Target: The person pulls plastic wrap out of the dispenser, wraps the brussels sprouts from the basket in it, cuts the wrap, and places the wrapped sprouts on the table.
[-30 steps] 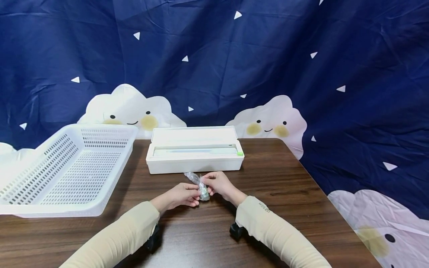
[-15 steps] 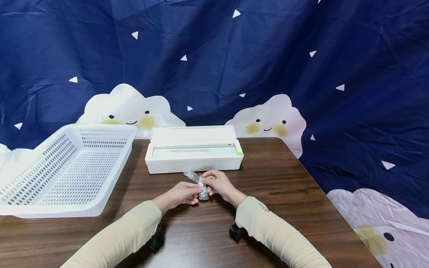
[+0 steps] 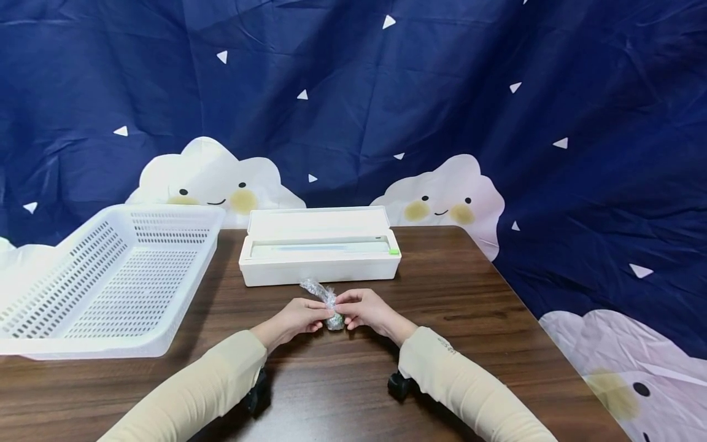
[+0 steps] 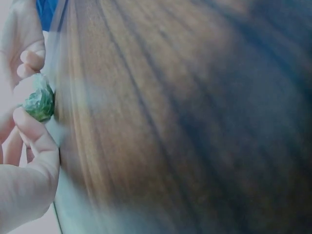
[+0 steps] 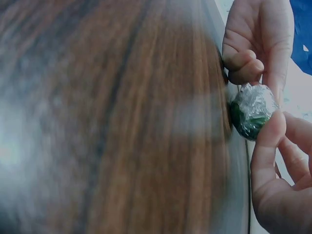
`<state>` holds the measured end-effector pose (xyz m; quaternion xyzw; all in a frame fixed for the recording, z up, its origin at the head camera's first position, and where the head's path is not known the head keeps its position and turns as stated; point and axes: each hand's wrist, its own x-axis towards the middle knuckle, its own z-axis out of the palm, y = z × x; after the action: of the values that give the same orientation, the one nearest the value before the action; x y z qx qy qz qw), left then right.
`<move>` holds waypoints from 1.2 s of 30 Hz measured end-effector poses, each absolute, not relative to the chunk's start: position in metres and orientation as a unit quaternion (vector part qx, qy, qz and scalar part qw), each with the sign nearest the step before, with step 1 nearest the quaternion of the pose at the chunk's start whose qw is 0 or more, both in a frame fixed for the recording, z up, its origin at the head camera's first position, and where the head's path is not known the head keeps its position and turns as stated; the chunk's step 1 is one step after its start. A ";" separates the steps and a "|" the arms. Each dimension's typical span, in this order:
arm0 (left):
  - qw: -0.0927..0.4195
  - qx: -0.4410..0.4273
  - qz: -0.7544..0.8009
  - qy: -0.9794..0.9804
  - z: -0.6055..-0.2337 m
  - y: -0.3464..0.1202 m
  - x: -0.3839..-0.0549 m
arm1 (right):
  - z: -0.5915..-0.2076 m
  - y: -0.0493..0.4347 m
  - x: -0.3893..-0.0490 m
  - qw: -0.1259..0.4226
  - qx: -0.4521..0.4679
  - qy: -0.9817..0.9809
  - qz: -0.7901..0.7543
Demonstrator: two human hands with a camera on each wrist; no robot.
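A small green item wrapped in clear plastic film (image 3: pixel 334 323) sits between both hands just in front of the white box. A loose tail of crinkled film (image 3: pixel 313 287) sticks out toward the box. My left hand (image 3: pixel 294 320) pinches the bundle from the left with thumb and fingers. From the right, my right hand (image 3: pixel 371 312) pinches the film at the bundle's upper part. In the right wrist view the wrapped bundle (image 5: pixel 251 114) looks round, dark green under shiny, bunched film. The left wrist view shows its green side (image 4: pixel 41 103). What the green item is cannot be made out.
Behind the hands stands a long white box (image 3: pixel 320 273) with its lid raised and a green tab (image 3: pixel 394 252) at its right end. A white perforated plastic basket (image 3: pixel 160 344) occupies the table's left side. The wooden table (image 3: pixel 464 294) ends at a dark blue curtain (image 3: pixel 342 92).
My right hand has shifted slightly right and down, its fingers now lower on the film. The left hand stays nearly in place. The film tail has moved up a little.
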<state>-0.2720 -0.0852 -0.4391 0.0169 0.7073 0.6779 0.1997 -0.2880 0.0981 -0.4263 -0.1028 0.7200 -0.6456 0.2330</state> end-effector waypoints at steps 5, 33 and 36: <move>0.204 0.018 0.673 0.711 -0.436 -0.088 -0.271 | -0.428 0.096 -0.287 0.226 -0.092 0.713 -0.657; 0.214 0.018 0.712 0.668 -0.434 -0.092 -0.271 | -0.431 0.094 -0.283 0.200 -0.116 0.698 -0.678; 0.224 0.026 0.717 0.659 -0.437 -0.094 -0.272 | -0.434 0.094 -0.284 0.200 -0.115 0.699 -0.677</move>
<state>-0.2719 -0.0937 -0.4366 0.0260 0.6592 0.7173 0.2244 -0.2844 0.0939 -0.4339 -0.1152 0.6991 -0.6768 0.1998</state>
